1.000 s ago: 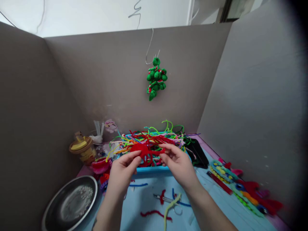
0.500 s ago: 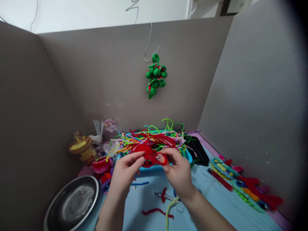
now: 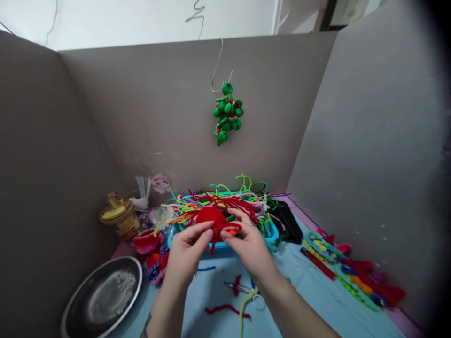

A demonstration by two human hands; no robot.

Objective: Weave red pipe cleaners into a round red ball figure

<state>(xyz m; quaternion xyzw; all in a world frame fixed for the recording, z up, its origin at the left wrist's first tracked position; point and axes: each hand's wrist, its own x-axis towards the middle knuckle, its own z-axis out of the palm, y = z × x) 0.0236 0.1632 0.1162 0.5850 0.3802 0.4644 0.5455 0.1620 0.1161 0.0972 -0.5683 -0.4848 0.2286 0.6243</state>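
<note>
My left hand (image 3: 186, 253) and my right hand (image 3: 248, 246) both pinch a red pipe-cleaner piece (image 3: 213, 219) held up in front of me over the near edge of a blue tray (image 3: 271, 233). The piece has a rounded red body with loose red ends that trail between my fingers. The tray behind it is heaped with pipe cleaners (image 3: 225, 202) of many colours. Both hands have their fingertips pressed on the red piece, close together.
A metal bowl (image 3: 102, 295) sits at the near left, a yellow-lidded jar (image 3: 118, 218) behind it. Scissors (image 3: 243, 290) and loose pipe-cleaner bits lie on the blue mat. Finished colourful pieces (image 3: 348, 272) line the right. A green ornament (image 3: 227, 115) hangs on the grey partition.
My hands have drawn closer together on the red piece, and the right hand has bent its loose red end in toward the body.
</note>
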